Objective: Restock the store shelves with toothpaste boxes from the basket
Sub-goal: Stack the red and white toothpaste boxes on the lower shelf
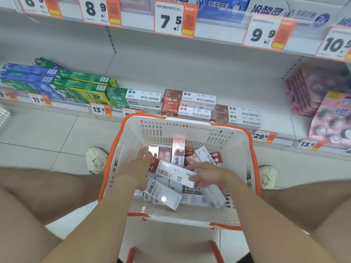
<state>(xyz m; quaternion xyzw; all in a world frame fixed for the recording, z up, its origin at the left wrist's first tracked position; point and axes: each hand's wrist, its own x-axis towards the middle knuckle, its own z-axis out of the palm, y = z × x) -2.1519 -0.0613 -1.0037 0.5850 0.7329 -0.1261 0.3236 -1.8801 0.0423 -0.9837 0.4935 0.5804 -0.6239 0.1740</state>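
Observation:
A white basket with an orange rim (245, 133) sits on the floor between my knees and holds several red-and-white toothpaste boxes. My right hand (207, 176) grips the near end of a white and red box (171, 172) lying across the pile. My left hand (141, 165) reaches down into the basket's left side, its fingers among the boxes; whether it holds one is hidden. On the bottom shelf behind the basket stand stacks of matching red-and-white boxes (188, 103) and more of them to the right (237, 115).
Green and white boxes (133, 97) and green and blue boxes (57, 82) fill the shelf's left part. Pink packs (322, 103) stand at the right. Price tags line both shelf edges (171, 19). My shoes (96, 159) flank the basket on the tiled floor.

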